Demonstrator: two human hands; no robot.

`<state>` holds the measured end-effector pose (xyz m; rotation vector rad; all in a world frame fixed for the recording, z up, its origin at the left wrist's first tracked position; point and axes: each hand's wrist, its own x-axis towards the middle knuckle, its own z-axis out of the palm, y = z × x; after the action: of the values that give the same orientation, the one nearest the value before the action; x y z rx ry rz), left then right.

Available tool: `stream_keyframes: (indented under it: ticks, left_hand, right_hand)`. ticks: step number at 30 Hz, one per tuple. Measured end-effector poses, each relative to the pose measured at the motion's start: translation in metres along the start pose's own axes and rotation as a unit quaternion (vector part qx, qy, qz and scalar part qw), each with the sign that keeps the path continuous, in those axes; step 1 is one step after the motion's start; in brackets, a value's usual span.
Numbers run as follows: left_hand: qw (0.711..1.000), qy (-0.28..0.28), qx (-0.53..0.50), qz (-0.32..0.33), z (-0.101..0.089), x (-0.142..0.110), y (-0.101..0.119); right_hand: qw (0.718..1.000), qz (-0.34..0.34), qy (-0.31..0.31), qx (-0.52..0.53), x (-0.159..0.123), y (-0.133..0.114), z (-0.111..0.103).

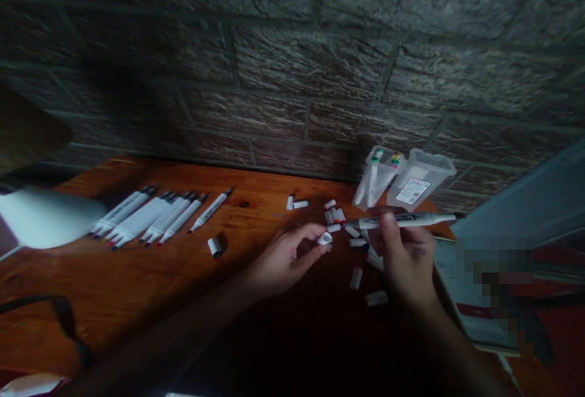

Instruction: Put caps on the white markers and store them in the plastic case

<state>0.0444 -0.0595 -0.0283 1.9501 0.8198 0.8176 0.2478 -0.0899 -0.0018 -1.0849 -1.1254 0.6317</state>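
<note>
Between thumb and fingers, my left hand [287, 257] pinches a white marker cap [325, 238] whose open end shows. My right hand [406, 250] grips a white double-ended marker [420, 219], held nearly level with both tips bare; its left tip is close to the cap. Several loose caps [356, 277] lie on the wooden table under and around my hands. Over to the left, a row of uncapped markers [169, 214] lies side by side, with one marker [211, 209] set a little apart. A single cap [214, 247] sits in front of that one.
Two clear plastic containers stand at the back right: one holder [361, 186] with a few markers, another container [423, 180] with a label. A white lamp-like shape [50, 217] is at the left. A flat box [475, 299] lies right. The stone wall [274, 80] rises behind the table.
</note>
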Motion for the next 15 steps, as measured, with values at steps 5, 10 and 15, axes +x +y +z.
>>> stream_keyframes:
  ticks: [5,10,15]
  left_hand:
    - [0.999,0.045,-0.021,0.013,0.001,0.0,0.001]
    - [0.997,0.072,0.023,0.019,0.0,0.002,0.003]
    - [0.996,0.078,0.049,0.022,0.0,0.0,0.001]
  right_hand:
    - [0.991,-0.103,-0.001,-0.081,-0.006,-0.01,0.002]
    - [0.967,-0.197,-0.044,-0.157,-0.011,-0.014,0.004]
    - [0.949,-0.22,-0.089,-0.207,-0.013,-0.014,0.003]
